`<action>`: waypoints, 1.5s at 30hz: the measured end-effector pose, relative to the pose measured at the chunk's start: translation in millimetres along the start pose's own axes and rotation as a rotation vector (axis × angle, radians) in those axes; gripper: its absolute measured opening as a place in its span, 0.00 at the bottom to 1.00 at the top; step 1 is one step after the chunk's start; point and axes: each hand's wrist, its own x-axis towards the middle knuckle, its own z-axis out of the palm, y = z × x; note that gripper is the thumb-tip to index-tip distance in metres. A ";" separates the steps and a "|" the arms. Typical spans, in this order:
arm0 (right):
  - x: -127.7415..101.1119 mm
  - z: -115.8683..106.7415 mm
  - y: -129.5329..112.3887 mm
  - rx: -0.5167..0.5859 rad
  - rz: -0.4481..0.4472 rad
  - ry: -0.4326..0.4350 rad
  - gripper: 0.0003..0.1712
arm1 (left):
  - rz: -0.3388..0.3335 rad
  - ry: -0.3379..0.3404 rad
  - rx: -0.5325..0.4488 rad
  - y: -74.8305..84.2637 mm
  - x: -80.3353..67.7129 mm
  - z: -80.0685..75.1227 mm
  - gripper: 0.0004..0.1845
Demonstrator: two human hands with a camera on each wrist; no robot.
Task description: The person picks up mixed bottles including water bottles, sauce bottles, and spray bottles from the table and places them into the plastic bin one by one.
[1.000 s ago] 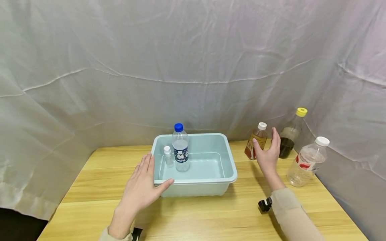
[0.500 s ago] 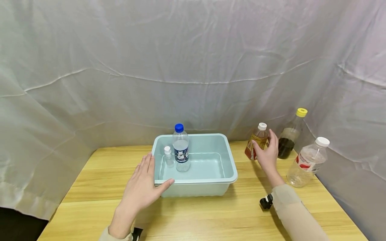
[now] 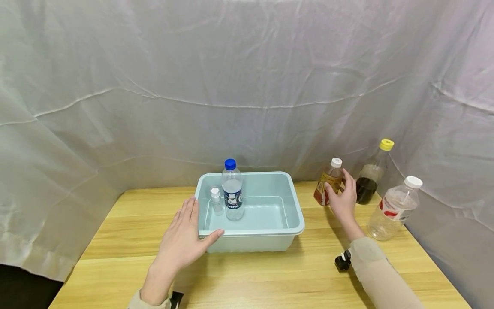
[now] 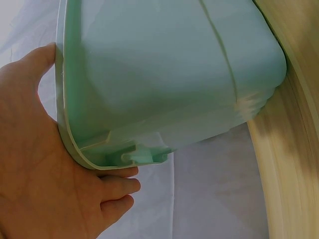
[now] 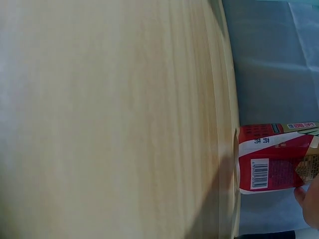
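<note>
Head view: left hand (image 3: pixel 180 242) lies flat w/ fingers spread against the tub (image 3: pixel 294 214)'s front-left corner, thumb along its front rim; left wrist view shows palm pressed to the rim. Right hand (image 3: pixel 342 198) curls round the tea bottle (image 3: pixel 327 183), standing upright near the table (image 3: pixel 270 274)'s back edge, right of tub. Inside tub, at its left: blue-cap bottle (image 3: pixel 232 191) and a small vial (image 3: pixel 216 200) just beside it. Near the right edge: dark bottle (image 3: pixel 369 176), yellow cap, and a clear bottle (image 3: pixel 391 208).
</note>
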 end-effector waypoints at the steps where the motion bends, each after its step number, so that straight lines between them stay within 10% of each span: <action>1: 0.1 -0.1 0.0 0.000 0.001 -0.002 0.43 | 0.000 0.000 0.001 0.0 0.1 0.2 0.62; 23: -4.4 -8.5 -8.1 0.110 0.056 0.000 0.44 | 0.003 0.003 -0.001 -0.6 0.0 0.8 0.62; 45: -19.9 -28.2 -94.8 0.254 -0.083 0.033 0.42 | 0.000 0.002 0.001 1.3 -0.6 0.5 0.62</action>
